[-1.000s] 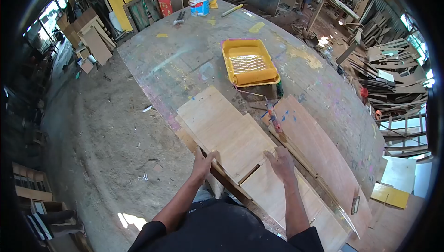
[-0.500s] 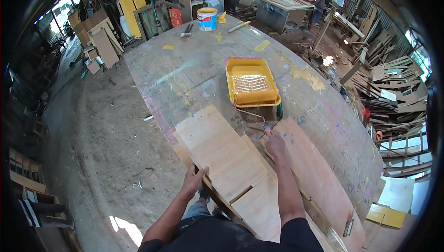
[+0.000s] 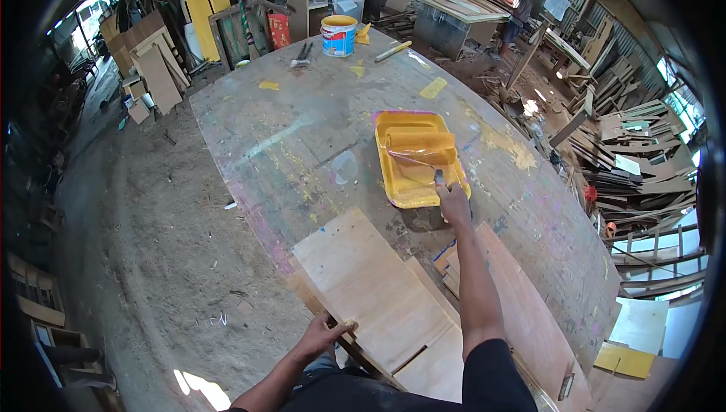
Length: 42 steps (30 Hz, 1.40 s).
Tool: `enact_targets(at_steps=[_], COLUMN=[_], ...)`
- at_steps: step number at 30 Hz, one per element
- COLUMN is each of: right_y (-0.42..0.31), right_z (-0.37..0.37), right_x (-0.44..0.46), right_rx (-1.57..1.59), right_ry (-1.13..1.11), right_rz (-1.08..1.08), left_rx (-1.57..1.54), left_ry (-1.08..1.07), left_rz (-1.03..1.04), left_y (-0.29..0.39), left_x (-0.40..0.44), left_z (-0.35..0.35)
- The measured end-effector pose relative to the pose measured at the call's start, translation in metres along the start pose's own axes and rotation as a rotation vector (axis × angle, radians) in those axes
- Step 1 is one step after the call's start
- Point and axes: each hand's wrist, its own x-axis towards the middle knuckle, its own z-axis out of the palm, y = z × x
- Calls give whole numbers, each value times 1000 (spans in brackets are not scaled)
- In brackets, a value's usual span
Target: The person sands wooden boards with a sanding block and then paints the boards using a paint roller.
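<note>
My right hand (image 3: 454, 205) is closed round the handle of a paint roller (image 3: 420, 143). The roller's yellow sleeve lies across the far half of a yellow paint tray (image 3: 387, 180), which has wet yellow paint inside. My left hand (image 3: 327, 335) grips the left edge of a pale plywood panel (image 3: 370, 267), thumb on top and the other fingers partly hidden at the edge. To the right of that panel lies a longer reddish plywood board (image 3: 522, 298), partly behind my right forearm.
The paint-stained table (image 3: 295, 162) carries a paint bucket (image 3: 338, 40), brushes (image 3: 303, 54) and a yellow-marked stick (image 3: 393, 51) at its far end. Wood scraps (image 3: 643, 139) are piled on the right. A person (image 3: 517, 11) stands by a workbench at the back.
My right hand has moved forward, carrying the roller from the tray's near edge to its far half. My left hand keeps hold of the panel's edge. The view has shifted slightly.
</note>
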Motion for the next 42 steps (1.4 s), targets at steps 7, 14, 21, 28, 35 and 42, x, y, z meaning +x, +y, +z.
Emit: enact_targets(at_steps=[7, 14, 21, 28, 35, 42], right_y=[-38, -26, -32, -12, 10, -4], right_z=[42, 65, 74, 7, -24, 21], right_x=[73, 101, 120, 54, -47, 5], right_rx=[-62, -174, -113, -72, -36, -148], right_ry=[-2, 98, 125, -3, -51, 85], right_rz=[6, -50, -57, -96, 7, -68], left_rx=[88, 76, 66, 24, 64, 56], left_ry=[2, -47, -33, -31, -28, -8], left_rz=[9, -62, -82, -18, 40, -9], left_y=[3, -15, 2, -10, -1, 9], left_x=[7, 17, 8, 8, 7, -3], left_z=[-4, -10, -5, -3, -2, 3])
